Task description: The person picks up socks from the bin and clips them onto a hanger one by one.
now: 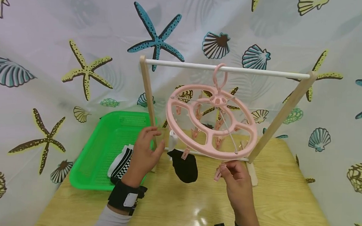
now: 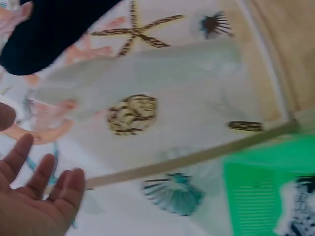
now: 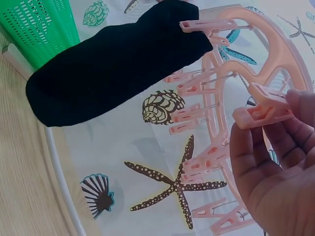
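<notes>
Clip [image 1: 217, 175] pinched by right hand [image 1: 236, 179]; left hand [image 1: 146, 152] raised.

Left hand [image 1: 147, 152]: fingers spread and slightly bent, beside the left post of the wooden stand [image 1: 284, 114], partly in front of the basket
Right hand [image 1: 238, 179]: pinches a pink clip [image 1: 217, 174] just below the hanger's near rim
Pink hanger [image 1: 209, 139]: round, tilted, hooked over the white bar [image 1: 186, 65], with more clips dangling inside
Black sock [image 1: 186, 168]: hangs from a clip at the near rim, between the hands
White item [image 1: 172, 139]: behind the rim, partly hidden
Green basket [image 1: 88, 184]: on the wooden table [image 1: 286, 198], holding black-and-white socks [image 1: 123, 161]
Backdrop [image 1: 112, 15]: pale cloth printed with starfish and shells
</notes>
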`<state>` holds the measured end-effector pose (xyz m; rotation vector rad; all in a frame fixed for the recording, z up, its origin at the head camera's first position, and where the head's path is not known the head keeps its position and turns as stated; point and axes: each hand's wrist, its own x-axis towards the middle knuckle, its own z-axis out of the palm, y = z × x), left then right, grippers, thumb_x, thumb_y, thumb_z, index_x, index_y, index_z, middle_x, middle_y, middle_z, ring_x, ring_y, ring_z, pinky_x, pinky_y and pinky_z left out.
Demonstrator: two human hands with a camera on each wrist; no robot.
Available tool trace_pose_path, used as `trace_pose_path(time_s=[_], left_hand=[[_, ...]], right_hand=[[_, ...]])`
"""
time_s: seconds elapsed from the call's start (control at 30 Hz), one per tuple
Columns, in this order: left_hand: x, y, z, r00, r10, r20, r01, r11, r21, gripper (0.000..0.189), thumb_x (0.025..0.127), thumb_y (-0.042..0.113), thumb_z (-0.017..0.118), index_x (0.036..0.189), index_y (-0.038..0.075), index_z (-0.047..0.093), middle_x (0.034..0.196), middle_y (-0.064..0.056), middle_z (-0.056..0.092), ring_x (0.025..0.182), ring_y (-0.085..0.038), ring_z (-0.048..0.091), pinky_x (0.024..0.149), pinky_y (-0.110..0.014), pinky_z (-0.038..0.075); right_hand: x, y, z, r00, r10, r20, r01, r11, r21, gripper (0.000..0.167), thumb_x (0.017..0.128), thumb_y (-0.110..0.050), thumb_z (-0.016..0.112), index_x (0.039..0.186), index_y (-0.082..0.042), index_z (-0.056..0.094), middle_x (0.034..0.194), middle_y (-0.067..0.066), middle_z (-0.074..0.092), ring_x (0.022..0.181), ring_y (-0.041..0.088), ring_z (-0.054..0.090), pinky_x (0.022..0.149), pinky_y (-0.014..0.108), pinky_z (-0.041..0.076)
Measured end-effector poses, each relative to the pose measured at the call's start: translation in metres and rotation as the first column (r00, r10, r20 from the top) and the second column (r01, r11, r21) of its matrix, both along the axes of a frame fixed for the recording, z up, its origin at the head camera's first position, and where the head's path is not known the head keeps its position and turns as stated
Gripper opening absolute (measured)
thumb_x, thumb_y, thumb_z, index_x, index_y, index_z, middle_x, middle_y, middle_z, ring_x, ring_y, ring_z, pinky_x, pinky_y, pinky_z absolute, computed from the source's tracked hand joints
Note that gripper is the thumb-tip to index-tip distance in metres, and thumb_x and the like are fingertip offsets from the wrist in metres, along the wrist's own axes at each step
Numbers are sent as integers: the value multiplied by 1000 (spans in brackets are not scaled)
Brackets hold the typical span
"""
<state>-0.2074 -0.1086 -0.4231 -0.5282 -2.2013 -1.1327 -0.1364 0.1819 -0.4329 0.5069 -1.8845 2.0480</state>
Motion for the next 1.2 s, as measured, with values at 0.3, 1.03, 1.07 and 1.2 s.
trace_pose_path(time_s=[0.3,1.03,1.07,1.2], left_hand=[[-33,-87,-38,805,186,563,-24,959,-283,42,98,22,58,125,-9,59,122,-31,57,97,-41,60,79,-51,50],[-82,-120,-77,699,322,638,193,775,-602,63,98,29,55,134,-21,43,124,-38,56,111,-50,57,95,-54,46],[-82,-119,-77,700,329,634,188,772,-608,58,98,28,55,129,-21,48,119,-37,59,107,-48,59,92,-53,48],[-79,-115,-75,702,353,619,140,783,-606,23,92,12,55,91,-11,60,84,-23,63,78,-35,62,74,-46,52]], right_hand=[[-2,3,2,999,31,-24,-31,999,29,6,100,7,50,100,13,53,85,15,60,71,19,64,72,28,56],[2,13,-3,999,38,14,-38,999,25,9,101,5,49,102,14,51,92,12,61,79,18,64,75,29,56],[3,13,-2,999,38,12,-38,999,26,9,101,5,49,102,14,51,92,13,60,79,18,64,75,28,56],[4,13,-2,1000,30,3,-30,999,12,8,101,6,49,102,14,51,91,14,61,78,18,64,74,28,56]])
